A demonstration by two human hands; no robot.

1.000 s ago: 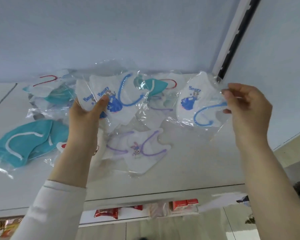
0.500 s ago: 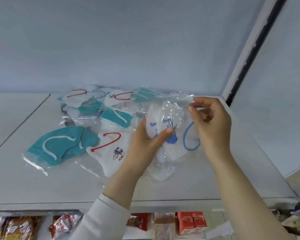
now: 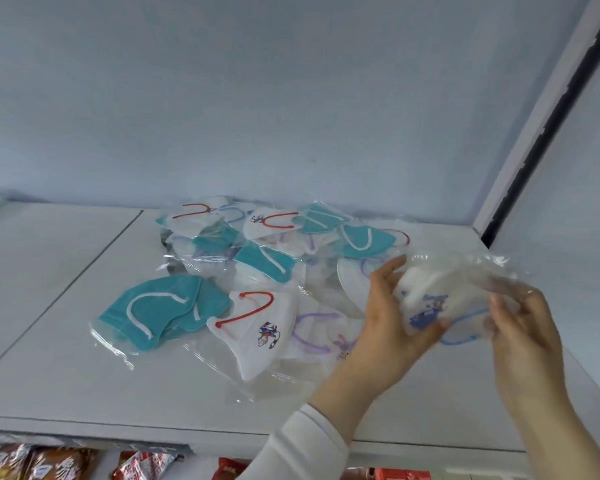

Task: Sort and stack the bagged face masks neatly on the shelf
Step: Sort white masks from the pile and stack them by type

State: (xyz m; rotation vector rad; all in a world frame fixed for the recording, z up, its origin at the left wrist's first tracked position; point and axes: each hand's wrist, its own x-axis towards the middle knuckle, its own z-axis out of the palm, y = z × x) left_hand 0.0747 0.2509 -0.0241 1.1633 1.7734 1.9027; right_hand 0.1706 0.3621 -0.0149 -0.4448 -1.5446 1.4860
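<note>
The left hand [image 3: 390, 317] is gripping the left end of a small bundle of bagged white masks with blue ear loops [image 3: 440, 296]. Its thumb is curling under the blue print and its fingers are standing up along the far side. The right hand [image 3: 523, 330] is pinching the right end of the same bundle, fingertips curling into the clear plastic. The bundle is being held over the right part of the white shelf [image 3: 66, 375]. Whether it is touching the shelf, and how many bags it contains, cannot be told.

Just left of the left wrist, a bagged white mask with purple loops [image 3: 317, 329] is lying flat, partly hidden. Beside it, a bagged white mask with a red loop [image 3: 257, 336] and a small cartoon print is overlapping the edge of a bagged teal mask with white loops [image 3: 160, 311]. Behind these, a loose heap of bagged masks [image 3: 257, 237], teal and white, is lying unsorted near the back wall.

A white sleeve [image 3: 309, 445] is covering the left forearm. A slotted upright [image 3: 548, 126] is rising at the shelf's right rear corner. Below the front edge, snack packets [image 3: 49, 462] and red boxes [image 3: 402, 474] are showing.
</note>
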